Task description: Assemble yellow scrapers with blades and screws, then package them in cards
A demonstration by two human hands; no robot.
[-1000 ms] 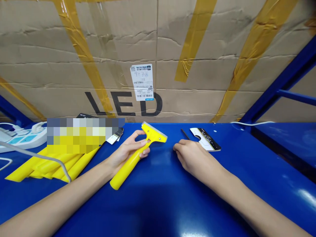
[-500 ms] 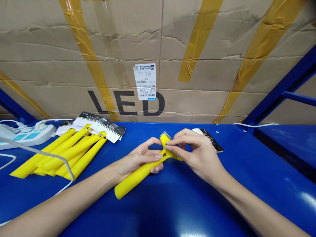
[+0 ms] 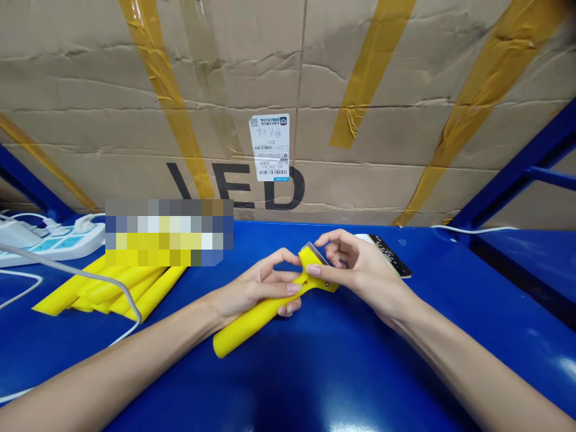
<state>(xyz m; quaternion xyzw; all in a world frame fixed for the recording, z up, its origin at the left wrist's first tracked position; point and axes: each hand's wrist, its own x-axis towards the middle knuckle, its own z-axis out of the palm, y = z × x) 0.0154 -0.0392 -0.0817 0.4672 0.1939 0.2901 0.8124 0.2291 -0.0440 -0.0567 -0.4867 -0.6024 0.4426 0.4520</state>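
Note:
A yellow scraper (image 3: 249, 323) with a round handle and a wide, flat head lies slantwise across my two hands, above the blue table. A thin grey blade (image 3: 317, 253) shows along the edge of its head. My left hand (image 3: 263, 285) is closed around the neck, thumb on top and fingers beneath. At the head, my right hand (image 3: 364, 267) has its thumb pressed on the yellow plastic and its index finger bent by the blade's edge. Its other fingers are curled and partly hidden behind the head.
Several yellow handles (image 3: 121, 291) lie piled at left, their upper ends pixelated. A white power strip (image 3: 83, 245) and a grey cable (image 3: 85, 270) are beside them. A black-and-white card (image 3: 390, 257) lies behind my right hand. A large cardboard box (image 3: 252, 72) backs the blue table (image 3: 279, 390).
My right index finger has shifted from the face of the scraper's head toward the blade's edge, showing more blade. My left hand keeps its grip. The whole view has shifted slightly.

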